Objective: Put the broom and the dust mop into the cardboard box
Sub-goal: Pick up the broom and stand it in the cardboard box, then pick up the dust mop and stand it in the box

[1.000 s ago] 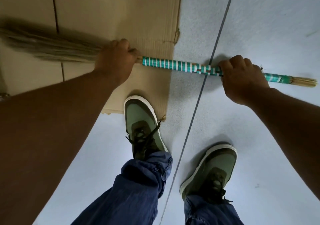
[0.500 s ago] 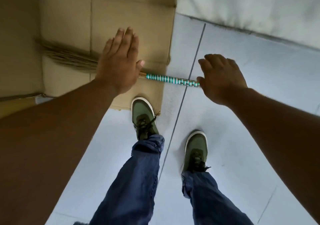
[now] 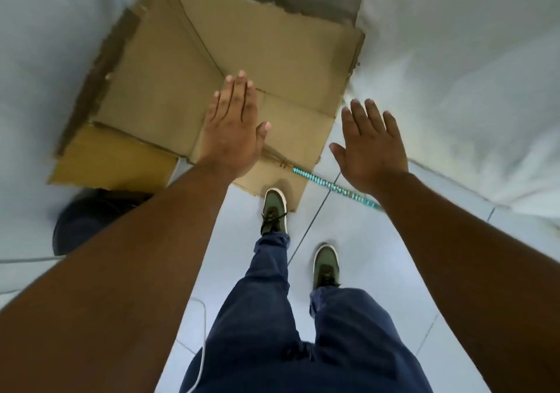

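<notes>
Both hands, left hand (image 3: 233, 130) and right hand (image 3: 371, 147), hover spread and empty; striped broom (image 3: 330, 185) pokes past the cardboard box (image 3: 272, 56) flap's front edge onto bare floor (image 3: 394, 271).

Matt cardboard box (image 3: 230, 59); broom (image 3: 330, 185) handle glossy striped.

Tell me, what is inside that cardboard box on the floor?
The broom lies with its bristle end on the cardboard box flap, its striped handle out on the tiles. The left hand covers most of the bristles. No dust mop shows inside.
</notes>
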### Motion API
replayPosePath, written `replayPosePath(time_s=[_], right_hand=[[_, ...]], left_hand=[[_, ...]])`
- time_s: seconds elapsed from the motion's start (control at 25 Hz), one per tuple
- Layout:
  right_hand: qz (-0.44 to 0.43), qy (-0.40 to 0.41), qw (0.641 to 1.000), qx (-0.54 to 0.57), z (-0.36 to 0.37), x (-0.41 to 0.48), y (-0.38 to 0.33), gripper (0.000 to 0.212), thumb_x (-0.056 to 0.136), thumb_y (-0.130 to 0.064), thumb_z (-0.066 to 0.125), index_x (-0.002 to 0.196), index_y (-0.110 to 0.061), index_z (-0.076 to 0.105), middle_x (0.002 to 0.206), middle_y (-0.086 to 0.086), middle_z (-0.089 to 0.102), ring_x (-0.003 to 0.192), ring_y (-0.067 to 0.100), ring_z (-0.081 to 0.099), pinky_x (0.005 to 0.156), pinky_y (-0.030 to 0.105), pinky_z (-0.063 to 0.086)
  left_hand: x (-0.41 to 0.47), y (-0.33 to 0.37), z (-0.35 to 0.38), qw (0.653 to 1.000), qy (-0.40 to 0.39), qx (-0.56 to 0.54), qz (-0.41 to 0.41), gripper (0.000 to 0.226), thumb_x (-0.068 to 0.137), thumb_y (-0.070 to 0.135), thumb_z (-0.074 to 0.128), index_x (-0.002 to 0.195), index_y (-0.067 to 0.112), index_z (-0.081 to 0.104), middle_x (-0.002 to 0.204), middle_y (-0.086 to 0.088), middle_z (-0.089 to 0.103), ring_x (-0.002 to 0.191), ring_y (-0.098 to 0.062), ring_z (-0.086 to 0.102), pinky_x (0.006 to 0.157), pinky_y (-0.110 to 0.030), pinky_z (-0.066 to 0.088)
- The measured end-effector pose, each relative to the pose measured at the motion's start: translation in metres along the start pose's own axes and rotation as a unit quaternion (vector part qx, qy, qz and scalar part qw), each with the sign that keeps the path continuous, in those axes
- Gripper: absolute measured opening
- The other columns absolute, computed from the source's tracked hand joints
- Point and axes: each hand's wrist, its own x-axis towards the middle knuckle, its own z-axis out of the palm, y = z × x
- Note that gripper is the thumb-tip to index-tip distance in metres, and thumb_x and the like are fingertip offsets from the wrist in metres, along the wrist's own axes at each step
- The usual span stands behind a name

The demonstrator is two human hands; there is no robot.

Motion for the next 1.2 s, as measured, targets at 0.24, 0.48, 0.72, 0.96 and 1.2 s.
replayPosePath(time_s=[0.24, 0.48, 0.72, 0.96, 1.2], right_hand=[[-0.141, 0.087, 0.986, -0.037, -0.106, -0.039, -0.079, 0.064, 0.095, -0.044, 0.034, 0.147, -0.008, 0.023, 0.156, 0.017, 0.024, 0.145, 0.036, 0.012, 0.115, 0.053, 0.012], [-0.334, 0.062, 0.939, -0.059, -0.121, -0.078, -0.217, 0.064, 0.096, -0.044, 0.033, 0.149, -0.01, 0.018, 0.159, 0.015, 0.017, 0.146, 0.034, 0.007, 0.117, 0.049, 0.008], [-0.516, 0.037, 0.85, -0.099, -0.083, -0.158, -0.367, 0.064, 0.094, -0.045, 0.038, 0.146, -0.008, 0.029, 0.156, 0.016, 0.026, 0.145, 0.034, 0.016, 0.115, 0.054, 0.017], [-0.683, 0.011, 0.717, -0.136, -0.039, -0.295, -0.518, 0.064, 0.095, -0.043, 0.041, 0.146, -0.007, 0.027, 0.157, 0.016, 0.023, 0.145, 0.034, 0.014, 0.116, 0.052, 0.014], [-0.823, -0.027, 0.531, -0.203, 0.023, -0.466, -0.612, 0.059, 0.098, -0.042, 0.033, 0.149, -0.017, 0.021, 0.161, 0.007, 0.012, 0.147, 0.029, 0.001, 0.117, 0.051, 0.005]], left_hand=[[-0.16, -0.02, -0.087, 0.979, 0.071, -0.016, -0.188, 0.068, 0.098, 0.042, 0.022, 0.149, -0.002, 0.013, 0.158, -0.023, 0.015, 0.147, -0.037, 0.013, 0.118, -0.046, 0.011], [-0.323, -0.067, -0.095, 0.898, 0.084, -0.035, -0.431, 0.066, 0.099, 0.043, 0.02, 0.15, 0.001, 0.009, 0.161, -0.017, 0.008, 0.149, -0.031, 0.004, 0.12, -0.043, 0.004], [-0.488, -0.074, -0.072, 0.763, 0.094, -0.094, -0.632, 0.066, 0.1, 0.041, 0.022, 0.151, 0.006, -0.001, 0.162, -0.012, -0.003, 0.149, -0.027, -0.007, 0.12, -0.04, -0.001], [-0.686, -0.03, -0.033, 0.587, 0.093, -0.121, -0.795, 0.066, 0.101, 0.039, 0.023, 0.151, 0.004, -0.002, 0.162, -0.014, -0.005, 0.149, -0.03, -0.009, 0.121, -0.043, 0.001], [-0.846, 0.027, -0.002, 0.407, 0.09, -0.132, -0.899, 0.066, 0.101, 0.042, 0.02, 0.151, 0.007, -0.004, 0.162, -0.013, -0.008, 0.148, -0.03, -0.012, 0.121, -0.044, -0.002]])
